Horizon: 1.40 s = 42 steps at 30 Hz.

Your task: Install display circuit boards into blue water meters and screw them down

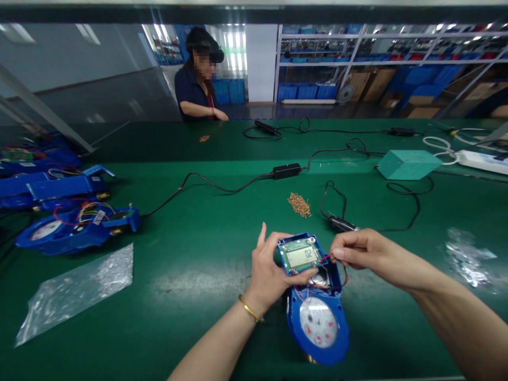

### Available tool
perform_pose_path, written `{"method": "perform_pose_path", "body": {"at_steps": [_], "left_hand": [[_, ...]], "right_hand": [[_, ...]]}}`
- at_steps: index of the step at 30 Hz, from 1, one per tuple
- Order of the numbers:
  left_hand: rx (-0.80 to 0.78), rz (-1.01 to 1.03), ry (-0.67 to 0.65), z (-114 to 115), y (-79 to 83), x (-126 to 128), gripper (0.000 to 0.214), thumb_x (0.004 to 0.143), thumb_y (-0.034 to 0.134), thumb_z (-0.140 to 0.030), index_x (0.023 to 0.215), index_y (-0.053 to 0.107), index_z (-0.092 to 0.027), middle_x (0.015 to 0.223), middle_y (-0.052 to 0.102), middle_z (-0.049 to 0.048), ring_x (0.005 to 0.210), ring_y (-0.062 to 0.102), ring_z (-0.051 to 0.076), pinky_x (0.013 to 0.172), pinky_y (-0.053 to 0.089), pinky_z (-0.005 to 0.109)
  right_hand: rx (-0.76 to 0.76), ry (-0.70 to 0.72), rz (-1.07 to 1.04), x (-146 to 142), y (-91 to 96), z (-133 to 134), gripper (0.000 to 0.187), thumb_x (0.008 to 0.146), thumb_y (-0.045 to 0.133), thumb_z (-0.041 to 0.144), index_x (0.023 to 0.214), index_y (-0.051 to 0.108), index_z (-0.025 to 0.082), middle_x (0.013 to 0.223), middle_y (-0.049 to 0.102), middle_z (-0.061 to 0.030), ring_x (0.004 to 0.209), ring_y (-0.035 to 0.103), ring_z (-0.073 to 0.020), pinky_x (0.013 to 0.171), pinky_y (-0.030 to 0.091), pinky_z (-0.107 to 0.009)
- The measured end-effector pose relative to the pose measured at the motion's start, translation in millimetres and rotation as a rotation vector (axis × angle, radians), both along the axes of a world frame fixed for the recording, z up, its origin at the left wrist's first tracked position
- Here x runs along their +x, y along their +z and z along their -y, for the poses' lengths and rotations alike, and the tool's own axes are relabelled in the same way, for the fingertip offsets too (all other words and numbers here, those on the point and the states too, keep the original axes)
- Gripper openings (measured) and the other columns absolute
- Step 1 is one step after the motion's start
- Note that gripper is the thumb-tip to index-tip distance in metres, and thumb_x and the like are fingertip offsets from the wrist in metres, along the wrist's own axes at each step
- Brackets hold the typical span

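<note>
The blue meter (318, 323) lay on the near part of the table (198, 222), a little right of the middle, its round dial facing up; at its far end stood the display unit (299, 255), a green board with a lit-up set of digits in a blue frame, beside an open compartment with wires in it. The left hand (270, 260) had its grip closed about the display unit, thumb along the near edge, one finger sticking up free; the right hand (357, 251) had its grip pinched shut, thumb against forefinger, on a thin red wire (326, 258) at the unit's right side.

Just beyond the right hand I saw a black tool (342, 225) with a cable; a heap of small brass-coloured screws (299, 205) lay to its left; farther off were a black inline box (286, 171) and, to the right, a green box (410, 164). A clear plastic bag (79, 296) lay at the left, near more blue meters (79, 227); across the table's far side was another person (194, 92), with shelves (357, 62) behind to the right.
</note>
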State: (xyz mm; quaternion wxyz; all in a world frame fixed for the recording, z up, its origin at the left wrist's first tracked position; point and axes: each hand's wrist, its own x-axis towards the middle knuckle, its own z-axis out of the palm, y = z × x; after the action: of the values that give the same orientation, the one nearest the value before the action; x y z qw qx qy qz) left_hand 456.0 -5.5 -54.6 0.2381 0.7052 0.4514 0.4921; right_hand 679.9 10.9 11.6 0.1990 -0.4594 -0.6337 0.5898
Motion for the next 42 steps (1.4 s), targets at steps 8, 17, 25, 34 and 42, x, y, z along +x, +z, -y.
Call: {"method": "perform_pose_path", "body": {"at_steps": [8, 17, 25, 34, 42], "left_hand": [[0.026, 0.023, -0.031, -1, 1.1, -1, 0.056, 0.058, 0.088, -0.038, 0.102, 0.059, -0.021, 0.093, 0.075, 0.0014, 0.080, 0.073, 0.022, 0.119, 0.017, 0.069], [-0.016, 0.060, -0.023, -2, -1.8, -1, 0.053, 0.057, 0.088, -0.038, 0.099, 0.061, -0.020, 0.088, 0.073, -0.0009, 0.078, 0.072, 0.021, 0.121, 0.012, 0.068], [-0.020, 0.068, -0.021, -4, -3.6, -3, 0.052, 0.058, 0.087, -0.041, 0.098, 0.061, -0.021, 0.088, 0.074, -0.0008, 0.078, 0.072, 0.021, 0.122, 0.008, 0.068], [-0.091, 0.115, 0.000, -2, -1.9, -1, 0.050, 0.059, 0.086, -0.041, 0.098, 0.062, -0.021, 0.083, 0.073, -0.0015, 0.072, 0.071, 0.021, 0.122, 0.004, 0.066], [-0.070, 0.153, 0.006, -1, -7.7, 1, 0.050, 0.059, 0.086, -0.040, 0.099, 0.063, -0.020, 0.086, 0.073, -0.0012, 0.074, 0.071, 0.020, 0.123, 0.003, 0.065]], "right_hand": [[0.089, -0.044, 0.019, -7, -5.5, -1, 0.049, 0.086, 0.061, 0.062, 0.069, 0.059, 0.016, 0.061, 0.047, 0.0025, 0.055, 0.037, -0.0100, 0.050, 0.028, -0.023], [0.146, -0.088, -0.045, -11, -13.5, -4, 0.041, 0.085, 0.067, 0.054, 0.071, 0.062, 0.016, 0.062, 0.047, 0.0033, 0.057, 0.037, -0.0094, 0.052, 0.030, -0.022], [0.256, -0.254, -0.197, -22, -38.9, 4, 0.036, 0.085, 0.069, 0.049, 0.073, 0.065, 0.015, 0.066, 0.054, 0.0000, 0.056, 0.042, -0.0099, 0.049, 0.034, -0.021], [0.528, -0.361, -0.274, -24, -53.4, 14, 0.023, 0.085, 0.071, 0.039, 0.074, 0.072, 0.019, 0.077, 0.063, -0.0057, 0.069, 0.058, -0.0164, 0.056, 0.047, -0.025], [0.389, -0.231, -0.238, -23, -43.3, 11, 0.028, 0.089, 0.067, 0.038, 0.073, 0.071, 0.016, 0.072, 0.061, -0.0040, 0.059, 0.053, -0.0120, 0.049, 0.045, -0.021]]}}
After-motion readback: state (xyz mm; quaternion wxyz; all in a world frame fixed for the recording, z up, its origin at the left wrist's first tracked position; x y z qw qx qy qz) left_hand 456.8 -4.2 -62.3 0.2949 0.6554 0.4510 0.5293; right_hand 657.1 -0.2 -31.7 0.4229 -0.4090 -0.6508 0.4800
